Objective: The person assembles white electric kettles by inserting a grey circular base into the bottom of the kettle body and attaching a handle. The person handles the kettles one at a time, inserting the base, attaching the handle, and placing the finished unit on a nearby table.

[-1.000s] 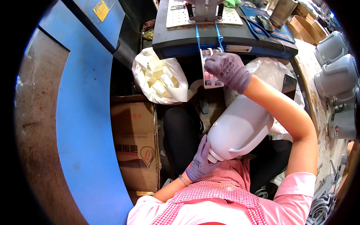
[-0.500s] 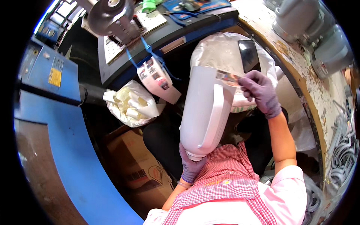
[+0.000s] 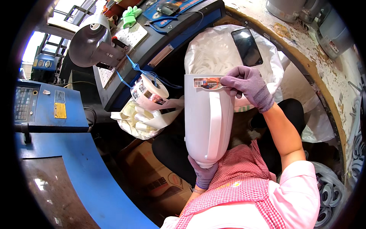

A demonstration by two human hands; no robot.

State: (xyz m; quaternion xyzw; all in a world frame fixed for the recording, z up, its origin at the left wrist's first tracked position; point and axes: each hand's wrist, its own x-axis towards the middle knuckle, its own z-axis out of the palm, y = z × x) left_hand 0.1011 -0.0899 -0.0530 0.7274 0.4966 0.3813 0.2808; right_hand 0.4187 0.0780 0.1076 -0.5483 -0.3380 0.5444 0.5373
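Observation:
A pale grey plastic jug body (image 3: 196, 126), probably a thermos shell, lies tilted over my lap with its wide rim away from me. Its long handle (image 3: 215, 126) faces up. My left hand (image 3: 204, 174), in a purple-grey glove, grips the narrow end near my apron; its fingers are partly hidden beneath. Close to the wide rim, a small printed label (image 3: 206, 83) lies along the jug's wall above the handle. My gloved right hand (image 3: 248, 87) is closed on the label's right end, thumb and forefinger pinched together.
A label roll (image 3: 146, 93) hangs by blue cord from the dark bench (image 3: 164, 42), above a bag of crumpled backing strips (image 3: 139, 122). A phone (image 3: 247, 46) rests on a white sack (image 3: 194, 45) of translucent rings. Grey jugs (image 3: 335, 38) stand on the worn table at right. Blue machine (image 3: 95, 175) at left.
The label, earlier angled at the rim's right corner, now lies flatter across the jug's wall. My right hand has shifted left with it. The jug has turned more upright in view; my head view has shifted.

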